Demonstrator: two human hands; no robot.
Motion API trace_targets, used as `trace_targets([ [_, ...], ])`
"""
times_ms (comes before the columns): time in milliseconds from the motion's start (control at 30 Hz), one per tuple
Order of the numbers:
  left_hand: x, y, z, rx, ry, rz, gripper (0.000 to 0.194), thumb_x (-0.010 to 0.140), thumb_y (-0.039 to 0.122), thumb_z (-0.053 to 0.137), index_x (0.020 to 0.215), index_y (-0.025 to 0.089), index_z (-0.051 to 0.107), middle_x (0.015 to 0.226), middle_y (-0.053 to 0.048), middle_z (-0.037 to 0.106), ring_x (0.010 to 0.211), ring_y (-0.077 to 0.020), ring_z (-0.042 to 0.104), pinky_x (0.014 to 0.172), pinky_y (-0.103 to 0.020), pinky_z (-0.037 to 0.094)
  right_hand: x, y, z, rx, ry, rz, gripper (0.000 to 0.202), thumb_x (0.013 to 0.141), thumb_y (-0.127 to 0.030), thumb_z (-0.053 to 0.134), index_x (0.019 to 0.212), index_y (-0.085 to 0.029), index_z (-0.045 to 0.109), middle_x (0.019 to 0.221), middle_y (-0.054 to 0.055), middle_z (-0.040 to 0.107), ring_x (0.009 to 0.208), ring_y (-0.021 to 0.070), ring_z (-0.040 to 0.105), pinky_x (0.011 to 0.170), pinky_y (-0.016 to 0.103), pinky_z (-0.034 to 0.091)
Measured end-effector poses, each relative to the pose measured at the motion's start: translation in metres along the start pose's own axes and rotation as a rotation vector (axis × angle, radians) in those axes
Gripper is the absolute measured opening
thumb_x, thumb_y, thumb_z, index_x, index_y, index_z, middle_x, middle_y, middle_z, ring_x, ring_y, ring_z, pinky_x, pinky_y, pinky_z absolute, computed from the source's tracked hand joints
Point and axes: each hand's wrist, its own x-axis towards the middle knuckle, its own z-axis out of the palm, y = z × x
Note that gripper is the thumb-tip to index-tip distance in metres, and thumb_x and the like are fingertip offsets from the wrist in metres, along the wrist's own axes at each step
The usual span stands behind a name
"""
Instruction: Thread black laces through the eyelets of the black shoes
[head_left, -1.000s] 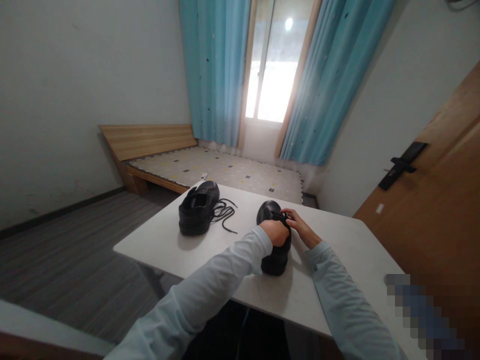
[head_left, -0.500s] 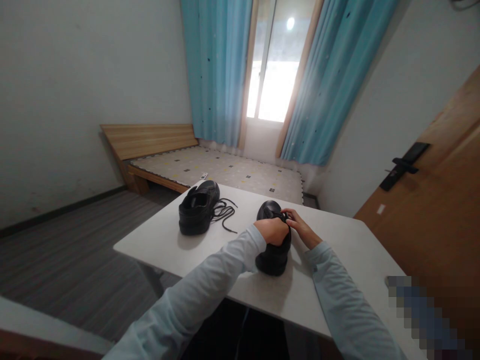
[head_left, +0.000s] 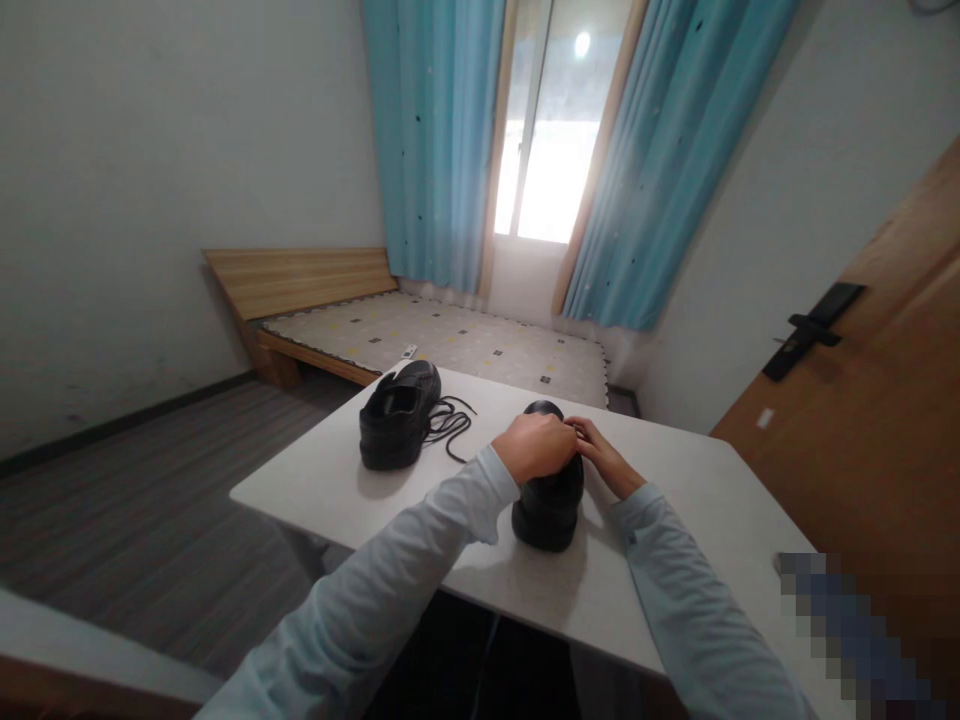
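A black shoe stands on the white table in front of me, its heel toward me. My left hand is closed over the shoe's lacing area, which it covers. From the right, my right hand reaches to the shoe's upper edge, its fingers pressed together and meeting the left fingertips. What the two hands pinch there is hidden. Farther left stands a second black shoe, with loose black laces spilling onto the table on its right side.
The white table has a rounded corner at left. Behind it is a low bed with a patterned mattress, below a window with blue curtains. A wooden door stands close on the right. A blurred patch covers the lower right.
My left hand has come up and slightly away from the shoe's opening, now covering more of its front. My right hand has stayed almost in place at the shoe's right side.
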Motion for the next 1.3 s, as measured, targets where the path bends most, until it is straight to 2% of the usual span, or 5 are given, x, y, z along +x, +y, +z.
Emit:
trace_targets([
  [233, -0.007, 0.002, 0.002, 0.062, 0.031, -0.021, 0.033, 0.071, 0.039, 0.063, 0.091, 0.014, 0.066, 0.085, -0.014, 0.067, 0.08, -0.0271, 0.065, 0.067, -0.034, 0.052, -0.003, -0.013, 0.003, -0.013, -0.012, 0.017, 0.04, 0.08, -0.047, 0.053, 0.112, -0.025, 0.049, 0.12, 0.005, 0.053, 0.118, 0.0262, 0.047, 0.102, 0.043, 0.033],
  [367, -0.014, 0.003, -0.004, 0.04, 0.036, -0.022, 0.016, 0.078, 0.021, 0.055, 0.088, 0.014, 0.065, 0.085, -0.012, 0.067, 0.079, -0.0246, 0.066, 0.065, -0.032, 0.052, -0.005, -0.017, 0.003, -0.021, -0.014, 0.024, 0.041, 0.08, -0.048, 0.052, 0.114, -0.024, 0.048, 0.121, 0.005, 0.053, 0.12, 0.0262, 0.046, 0.102, 0.042, 0.033],
  [467, -0.018, 0.005, -0.008, 0.033, 0.08, 0.01, 0.02, 0.083, 0.013, 0.043, 0.09, 0.016, 0.062, 0.088, -0.01, 0.067, 0.078, -0.0229, 0.066, 0.063, -0.031, 0.051, -0.006, -0.02, 0.003, -0.046, -0.009, 0.008, 0.043, 0.079, -0.05, 0.052, 0.114, -0.024, 0.048, 0.121, 0.005, 0.053, 0.119, 0.0268, 0.046, 0.103, 0.043, 0.033],
  [667, -0.023, 0.008, -0.008, 0.103, 0.208, 0.039, 0.021, 0.088, 0.015, 0.037, 0.106, 0.015, 0.048, 0.084, -0.008, 0.066, 0.075, -0.0223, 0.067, 0.061, -0.03, 0.05, -0.008, -0.025, 0.006, -0.06, 0.007, -0.027, 0.046, 0.081, -0.051, 0.05, 0.117, -0.023, 0.049, 0.122, 0.006, 0.054, 0.122, 0.0267, 0.044, 0.107, 0.045, 0.029],
  [1300, -0.033, 0.014, -0.013, 0.146, 0.358, 0.12, 0.011, 0.089, 0.013, 0.039, 0.099, 0.018, 0.04, 0.084, -0.002, 0.062, 0.076, -0.017, 0.064, 0.059, -0.024, 0.048, -0.01, -0.023, 0.006, -0.071, 0.01, 0.018, 0.051, 0.081, -0.051, 0.05, 0.125, -0.025, 0.047, 0.132, 0.005, 0.049, 0.127, 0.028, 0.038, 0.109, 0.044, 0.025],
])
